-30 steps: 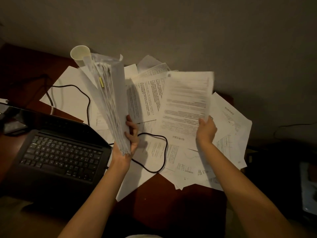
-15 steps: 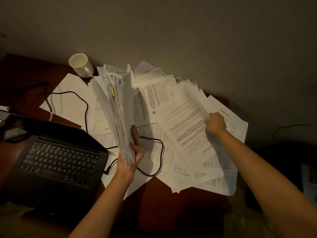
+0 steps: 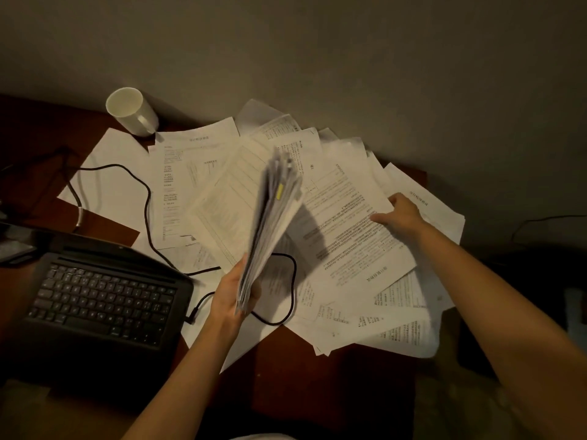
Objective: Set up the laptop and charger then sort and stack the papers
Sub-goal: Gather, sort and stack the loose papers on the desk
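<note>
**Sheaf Held Upright, Loose Sheets Pressed Flat**

No brand or label readable; printed text on the sheets too small and blurred to make out. One yellow tab (image 3: 279,192) showing on the sheaf's edge.

One laptop (image 3: 101,296), open at lower left on the dark surface (image 3: 317,376). One black charger cable (image 3: 147,211), looping across the scattered papers (image 3: 349,249) to the laptop's right side. One white mug (image 3: 131,111) at the back, by the wall.

Left hand (image 3: 233,296): raised, fingers curled round the bottom edge of a thick paper stack (image 3: 270,233), held on edge and tilted right, blurred. Right hand (image 3: 401,215): arm stretched forward, fingers fairly straight, resting on the top loose sheet near the spread's right side; any pinch of it impossible to tell.
</note>
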Tool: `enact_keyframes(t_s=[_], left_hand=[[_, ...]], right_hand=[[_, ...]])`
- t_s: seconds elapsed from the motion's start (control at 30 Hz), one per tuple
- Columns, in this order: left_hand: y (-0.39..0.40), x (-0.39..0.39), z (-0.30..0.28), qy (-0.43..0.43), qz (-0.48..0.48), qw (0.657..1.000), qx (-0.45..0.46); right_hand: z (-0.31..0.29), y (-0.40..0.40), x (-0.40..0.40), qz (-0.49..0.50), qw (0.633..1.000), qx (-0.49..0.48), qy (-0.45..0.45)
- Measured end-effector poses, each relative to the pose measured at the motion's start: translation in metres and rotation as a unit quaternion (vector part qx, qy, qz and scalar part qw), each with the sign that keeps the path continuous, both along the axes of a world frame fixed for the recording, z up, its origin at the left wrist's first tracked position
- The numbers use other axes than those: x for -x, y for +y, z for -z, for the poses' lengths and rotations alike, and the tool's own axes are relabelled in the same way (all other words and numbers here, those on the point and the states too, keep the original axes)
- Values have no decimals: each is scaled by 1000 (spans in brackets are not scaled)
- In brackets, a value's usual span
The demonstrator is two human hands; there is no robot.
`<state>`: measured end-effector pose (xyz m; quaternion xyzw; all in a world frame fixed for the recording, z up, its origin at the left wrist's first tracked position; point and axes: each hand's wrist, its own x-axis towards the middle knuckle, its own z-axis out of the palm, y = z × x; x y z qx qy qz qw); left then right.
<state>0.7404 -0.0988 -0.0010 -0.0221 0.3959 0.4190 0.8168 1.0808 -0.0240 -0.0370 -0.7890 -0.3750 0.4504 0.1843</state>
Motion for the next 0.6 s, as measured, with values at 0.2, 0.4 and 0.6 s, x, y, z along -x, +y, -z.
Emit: enact_keyframes(t_s=[0.2, 0.4, 0.6], left_hand=[[-10, -5, 16, 89, 42, 993, 70], [-24, 5, 29, 156, 77, 984, 27], [-36, 9, 42, 244, 114, 963, -25]], right_hand=[[-9, -25, 4, 5, 1000, 26, 16], [-61, -36, 3, -43, 986, -24, -162], [-126, -38, 6, -147, 897, -150, -390]])
